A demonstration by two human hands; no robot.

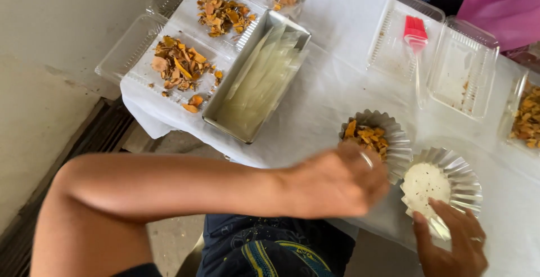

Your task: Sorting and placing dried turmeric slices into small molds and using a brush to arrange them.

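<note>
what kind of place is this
Probably an informal food-prep table at a home or small stall: a white cloth covers it, holding a metal loaf tin, clear plastic trays of orange-brown pieces and foil cups.

Fluted silver foil cup, round, upright on white cloth, near middle of table; filled with orange-yellow dried pieces; near-left rim hidden behind blurred left hand.

Second fluted silver foil cup, just right of first, rims touching or nearly so; holds white speckled sheet lying flat inside, edge overhanging near rim. Right hand fingertips rest on near edge of it.
</note>
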